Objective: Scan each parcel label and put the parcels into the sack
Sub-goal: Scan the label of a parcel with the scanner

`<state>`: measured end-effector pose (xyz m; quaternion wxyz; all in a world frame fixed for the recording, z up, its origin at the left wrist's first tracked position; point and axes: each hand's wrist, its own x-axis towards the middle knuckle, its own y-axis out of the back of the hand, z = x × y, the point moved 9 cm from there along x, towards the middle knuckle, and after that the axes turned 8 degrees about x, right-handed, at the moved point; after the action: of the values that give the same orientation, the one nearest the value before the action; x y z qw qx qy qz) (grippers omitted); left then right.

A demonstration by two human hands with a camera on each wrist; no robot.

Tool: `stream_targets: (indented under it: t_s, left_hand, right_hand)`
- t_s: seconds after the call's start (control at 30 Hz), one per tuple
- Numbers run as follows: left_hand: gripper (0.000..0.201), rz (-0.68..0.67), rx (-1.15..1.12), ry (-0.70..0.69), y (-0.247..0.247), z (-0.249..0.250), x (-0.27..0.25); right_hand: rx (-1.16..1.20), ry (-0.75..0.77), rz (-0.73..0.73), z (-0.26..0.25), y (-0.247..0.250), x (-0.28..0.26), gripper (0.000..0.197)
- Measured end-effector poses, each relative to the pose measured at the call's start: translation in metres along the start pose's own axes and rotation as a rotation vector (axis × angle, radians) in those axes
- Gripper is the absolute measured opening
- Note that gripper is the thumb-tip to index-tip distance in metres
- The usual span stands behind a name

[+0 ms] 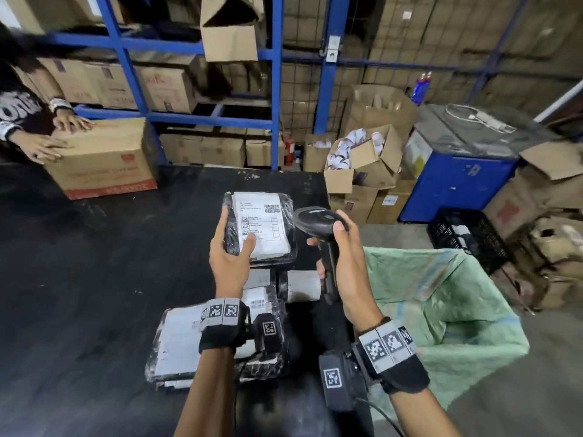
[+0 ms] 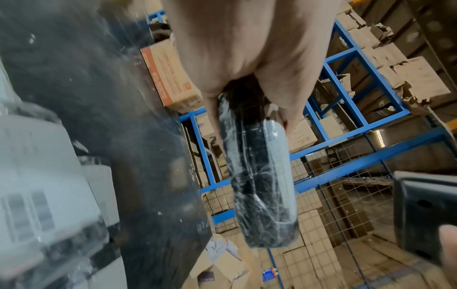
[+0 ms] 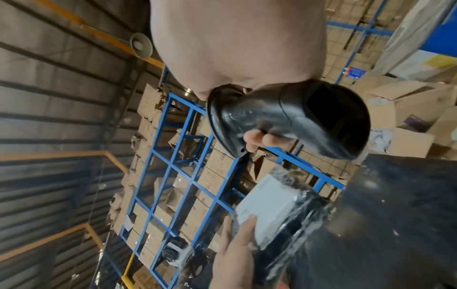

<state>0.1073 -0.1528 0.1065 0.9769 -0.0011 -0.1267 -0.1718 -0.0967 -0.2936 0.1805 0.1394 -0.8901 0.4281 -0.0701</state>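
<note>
My left hand grips a black plastic-wrapped parcel by its left edge, thumb lying on its white label, label side up above the black table. In the left wrist view the same parcel shows edge-on below my palm. My right hand holds a black barcode scanner by its handle, the head just right of the parcel and turned toward it. The scanner fills the right wrist view, with the parcel below it. Several more wrapped parcels lie on the table under my wrists. A green sack stands open at the right.
Another person's hands rest on a cardboard box at the table's far left. Blue shelving with cartons stands behind. Open cartons, a blue bin and a black crate crowd the floor at right.
</note>
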Motion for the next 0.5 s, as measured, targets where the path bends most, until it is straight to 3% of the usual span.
stream_targets:
  t_s: [0.2,0.5]
  left_hand:
    - [0.075,-0.016,-0.103,0.004,-0.042,0.001,-0.009]
    - [0.073,-0.023,-0.142,0.026,-0.055,0.004,-0.005]
  right_hand:
    - [-0.014,0.008,0.013,-0.017,-0.005,0.006,0.038]
    - [0.007,0.009,0.011,-0.013,-0.017,0.016,0.041]
